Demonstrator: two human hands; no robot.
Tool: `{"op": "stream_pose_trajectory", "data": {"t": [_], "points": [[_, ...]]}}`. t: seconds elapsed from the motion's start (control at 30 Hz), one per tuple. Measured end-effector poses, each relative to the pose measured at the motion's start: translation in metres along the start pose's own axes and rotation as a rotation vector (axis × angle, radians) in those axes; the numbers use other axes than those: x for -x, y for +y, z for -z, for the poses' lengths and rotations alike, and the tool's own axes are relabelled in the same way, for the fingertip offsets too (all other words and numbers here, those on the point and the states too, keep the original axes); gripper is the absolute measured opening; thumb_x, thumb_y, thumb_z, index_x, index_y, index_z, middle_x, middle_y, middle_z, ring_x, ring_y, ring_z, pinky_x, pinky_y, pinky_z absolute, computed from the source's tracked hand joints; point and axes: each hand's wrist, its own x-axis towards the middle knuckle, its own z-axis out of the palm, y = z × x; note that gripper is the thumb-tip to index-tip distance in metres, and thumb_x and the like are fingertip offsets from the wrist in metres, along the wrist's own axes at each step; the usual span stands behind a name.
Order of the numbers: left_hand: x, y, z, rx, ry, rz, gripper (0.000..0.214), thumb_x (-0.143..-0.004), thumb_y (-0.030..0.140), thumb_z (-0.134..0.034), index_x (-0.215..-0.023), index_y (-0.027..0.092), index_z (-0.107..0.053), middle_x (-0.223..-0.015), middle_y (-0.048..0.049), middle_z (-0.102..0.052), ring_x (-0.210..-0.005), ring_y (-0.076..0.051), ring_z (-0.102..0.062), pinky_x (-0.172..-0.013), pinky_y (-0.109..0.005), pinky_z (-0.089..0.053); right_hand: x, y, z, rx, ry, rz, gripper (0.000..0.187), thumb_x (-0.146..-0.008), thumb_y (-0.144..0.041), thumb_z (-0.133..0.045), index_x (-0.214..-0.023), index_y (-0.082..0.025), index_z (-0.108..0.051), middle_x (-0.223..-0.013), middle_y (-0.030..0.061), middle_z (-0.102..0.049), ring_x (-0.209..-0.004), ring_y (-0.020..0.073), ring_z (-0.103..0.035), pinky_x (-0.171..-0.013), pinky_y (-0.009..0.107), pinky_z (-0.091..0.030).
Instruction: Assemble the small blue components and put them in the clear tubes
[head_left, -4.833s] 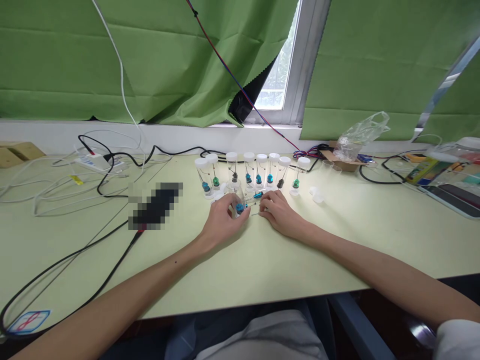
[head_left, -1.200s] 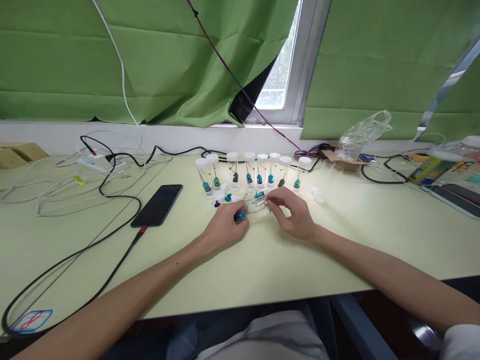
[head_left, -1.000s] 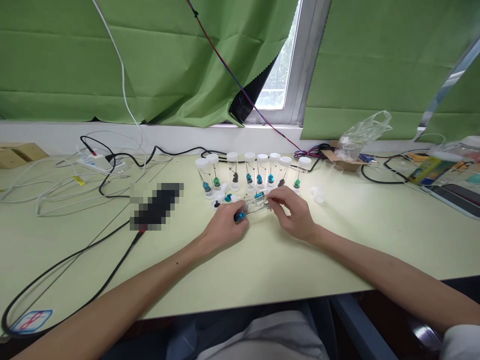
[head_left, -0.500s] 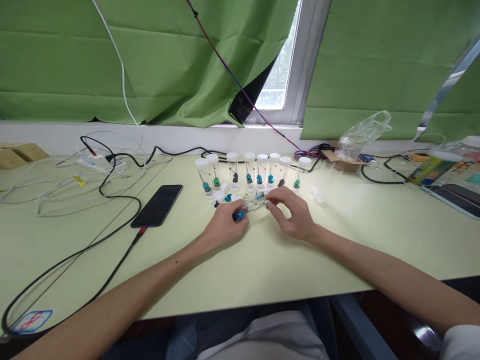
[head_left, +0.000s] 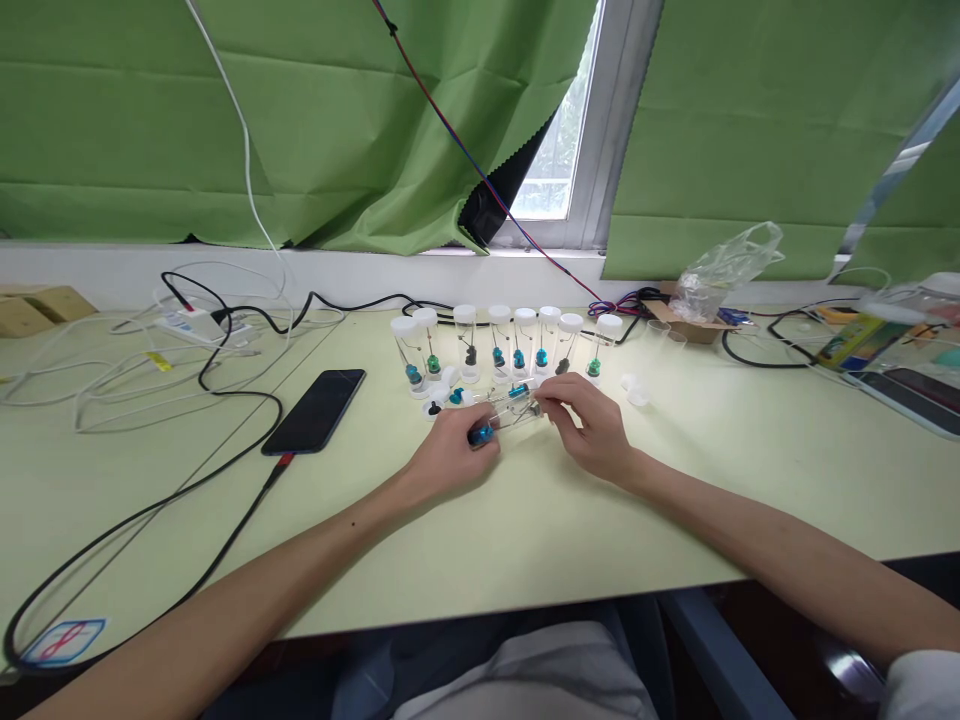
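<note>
Reaching forward across the pale green tabletop, both forearms meet just in front of a row of capped vials, each standing upright with a small blue, green or dark piece inside. The left hand curls its grip closed around the lower end of a clear vial, held tilted just above the tabletop with a blue piece inside. The right hand pinches thumb and forefinger shut at the vial's other end. A black phone lies well to the left.
</note>
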Motion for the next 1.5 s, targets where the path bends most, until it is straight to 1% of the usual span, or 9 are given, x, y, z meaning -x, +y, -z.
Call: {"op": "stream_pose_trajectory", "data": {"t": [0.2,0.33,0.67,0.87,1.03,1.13,1.27,1.4,1.5], "points": [[0.001,-0.001,-0.001,0.038,-0.022,-0.020,0.003,-0.073,0.016,-0.050,-0.074,0.019,-0.050,-0.063,0.0049,-0.043,-0.062,-0.012,-0.035,-0.058,-0.026,-0.031,0.001,-0.002,0.000,-0.051,0.014,-0.050,0.017,-0.094,-0.013,-0.058,-0.105,-0.024,-0.063,-0.087,0.0048,-0.067,-0.078,0.0169,-0.064,-0.065,0.031,-0.058],[0.001,-0.002,-0.001,0.042,-0.016,-0.028,0.003,-0.073,0.016,-0.050,-0.073,0.019,-0.049,-0.063,0.0051,-0.042,-0.062,-0.011,-0.035,-0.059,-0.026,-0.031,0.000,-0.002,0.001,-0.022,0.020,-0.031,0.014,-0.093,-0.013,-0.060,-0.101,-0.023,-0.064,-0.084,0.0040,-0.067,-0.076,0.0164,-0.064,-0.065,0.031,-0.057],[0.000,-0.002,-0.001,0.057,-0.016,-0.004,0.003,-0.074,0.016,-0.051,-0.073,0.019,-0.051,-0.064,0.0052,-0.044,-0.063,-0.011,-0.036,-0.059,-0.025,-0.032,0.001,-0.002,0.000,-0.037,-0.002,0.011,0.020,-0.095,-0.009,-0.052,-0.104,-0.022,-0.065,-0.080,0.0042,-0.068,-0.074,0.0160,-0.066,-0.064,0.031,-0.057],[0.000,0.001,0.000,0.123,-0.001,0.035,0.002,-0.076,0.017,-0.054,-0.075,0.018,-0.054,-0.066,0.0047,-0.050,-0.064,-0.011,-0.040,-0.060,-0.025,-0.034,0.000,-0.006,0.000,0.002,-0.006,0.041,0.027,-0.094,-0.008,-0.052,-0.112,-0.023,-0.064,-0.090,0.0069,-0.071,-0.076,0.0172,-0.066,-0.066,0.033,-0.058],[-0.001,0.005,0.002,0.167,0.043,0.083,0.009,-0.081,0.024,-0.057,-0.075,0.018,-0.056,-0.065,0.0047,-0.050,-0.060,-0.010,-0.039,-0.057,-0.025,-0.031,0.000,-0.008,0.001,-0.008,0.047,-0.009,0.031,-0.092,-0.010,-0.057,-0.120,-0.023,-0.058,-0.101,0.0095,-0.067,-0.080,0.0178,-0.065,-0.061,0.032,-0.057],[0.000,0.006,0.002,0.171,0.060,0.081,0.016,-0.085,0.031,-0.059,-0.076,0.018,-0.056,-0.067,0.0040,-0.052,-0.060,-0.010,-0.039,-0.057,-0.025,-0.032,0.001,-0.007,0.000,-0.034,-0.002,-0.073,0.032,-0.092,-0.015,-0.059,-0.122,-0.022,-0.054,-0.105,0.0106,-0.065,-0.084,0.0189,-0.064,-0.063,0.034,-0.057],[0.002,0.007,0.001,0.160,0.032,0.062,0.025,-0.088,0.038,-0.059,-0.075,0.018,-0.053,-0.070,0.0029,-0.053,-0.063,-0.011,-0.042,-0.058,-0.025,-0.033,0.004,-0.004,-0.003,-0.031,-0.094,-0.127,0.039,-0.093,-0.022,-0.062,-0.130,-0.023,-0.048,-0.107,0.0100,-0.065,-0.090,0.0207,-0.063,-0.071,0.037,-0.056],[0.003,0.009,-0.001,0.146,-0.006,0.023,0.028,-0.089,0.043,-0.059,-0.077,0.018,-0.053,-0.074,0.0015,-0.055,-0.067,-0.012,-0.046,-0.061,-0.026,-0.035,0.006,-0.003,-0.004,-0.011,-0.143,-0.106,0.039,-0.093,-0.024,-0.062,-0.130,-0.023,-0.049,-0.107,0.0097,-0.065,-0.092,0.0217,-0.061,-0.075,0.040,-0.056],[0.003,0.010,-0.001,0.141,-0.039,-0.007,0.028,-0.090,0.045,-0.057,-0.085,0.017,-0.058,-0.079,-0.0002,-0.058,-0.071,-0.014,-0.050,-0.064,-0.028,-0.039,0.006,-0.003,-0.004,-0.002,-0.166,-0.071,0.036,-0.093,-0.024,-0.062,-0.127,-0.024,-0.051,-0.109,0.0103,-0.064,-0.098,0.0235,-0.061,-0.080,0.042,-0.056]]}}
